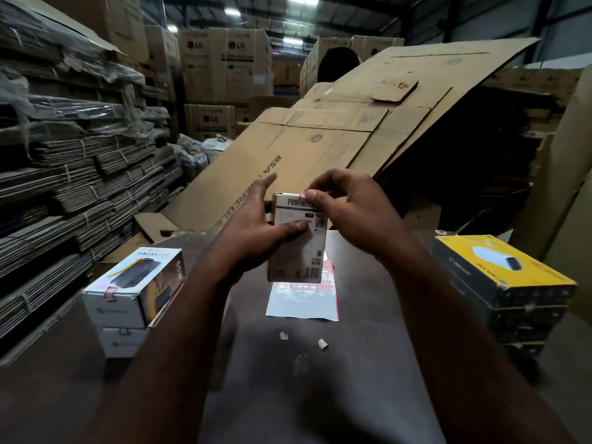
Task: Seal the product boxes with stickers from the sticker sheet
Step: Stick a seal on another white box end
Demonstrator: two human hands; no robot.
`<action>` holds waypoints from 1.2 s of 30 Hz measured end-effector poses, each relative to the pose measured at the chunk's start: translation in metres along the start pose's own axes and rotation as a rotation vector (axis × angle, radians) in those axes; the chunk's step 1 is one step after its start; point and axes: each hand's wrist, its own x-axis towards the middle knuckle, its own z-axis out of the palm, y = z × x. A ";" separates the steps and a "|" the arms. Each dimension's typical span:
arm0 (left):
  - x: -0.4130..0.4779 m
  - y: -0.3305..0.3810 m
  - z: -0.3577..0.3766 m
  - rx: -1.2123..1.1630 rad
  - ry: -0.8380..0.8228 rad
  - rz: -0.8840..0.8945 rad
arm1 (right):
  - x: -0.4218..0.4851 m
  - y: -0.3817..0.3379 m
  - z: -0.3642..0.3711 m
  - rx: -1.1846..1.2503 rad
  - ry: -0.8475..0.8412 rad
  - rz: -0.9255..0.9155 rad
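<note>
White box gripped by left hand | right fingers pinch sticker

held box: white printed card, smooth | sticker sheet: glossy white backing paper, caught the light | counter: dark, wood-look, smooth, dull sheen | yellow boxes: coated card, corners scuffed | leaning sheet: brown corrugated cardboard, matt, creased

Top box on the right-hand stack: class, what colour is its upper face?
The top box is yellow on top; head view shows it best.
</note>
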 end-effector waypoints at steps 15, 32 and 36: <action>-0.004 0.015 0.003 -0.055 0.034 0.053 | -0.004 -0.011 -0.009 0.091 -0.037 0.041; -0.009 0.023 0.004 -0.049 0.054 0.042 | -0.001 -0.004 -0.015 0.310 -0.132 0.138; -0.007 0.017 0.004 -0.006 0.061 0.032 | 0.000 0.001 -0.013 0.299 -0.170 0.139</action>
